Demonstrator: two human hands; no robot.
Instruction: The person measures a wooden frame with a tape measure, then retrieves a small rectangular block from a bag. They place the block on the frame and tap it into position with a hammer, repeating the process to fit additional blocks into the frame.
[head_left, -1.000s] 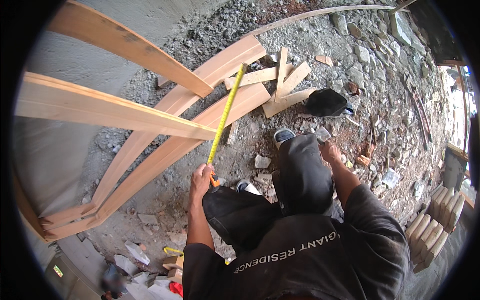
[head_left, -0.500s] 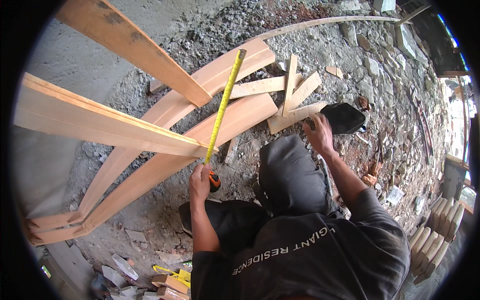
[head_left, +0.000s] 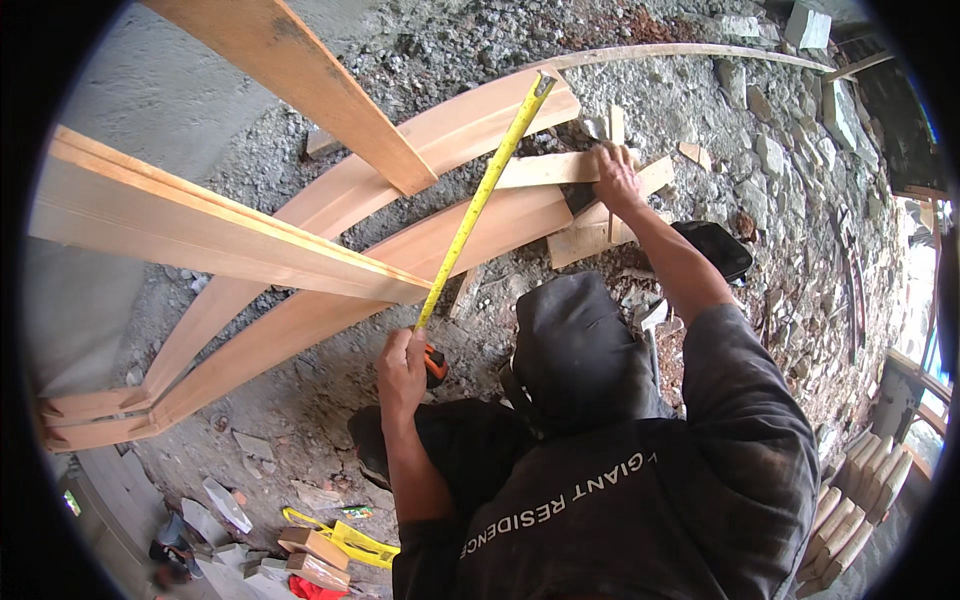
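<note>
My left hand (head_left: 402, 368) is closed around an orange and black tape measure (head_left: 435, 366). Its yellow blade (head_left: 485, 195) runs out past the end of a pale plank (head_left: 400, 290) and over two curved wooden pieces. The nearer curved piece (head_left: 520, 222) lies below the farther curved piece (head_left: 500, 107). Farther right, my right hand (head_left: 618, 180) grips the right end of a short light board (head_left: 545, 170), its fingers partly hidden. Under and beside that hand are a thin upright wood strip (head_left: 616, 122) and an offcut (head_left: 580, 242).
A brown plank (head_left: 310, 95) slants in from the upper left. Rubble and stones (head_left: 770, 155) cover the ground at right. A black object (head_left: 714, 250) lies beside my right forearm. Stacked wooden pieces (head_left: 850, 500) stand lower right; a yellow strap-like item (head_left: 355, 543) lies lower left.
My right hand has moved up and left from beside the black object to the short board. The tape blade leans farther right. My left hand keeps hold of the tape measure.
</note>
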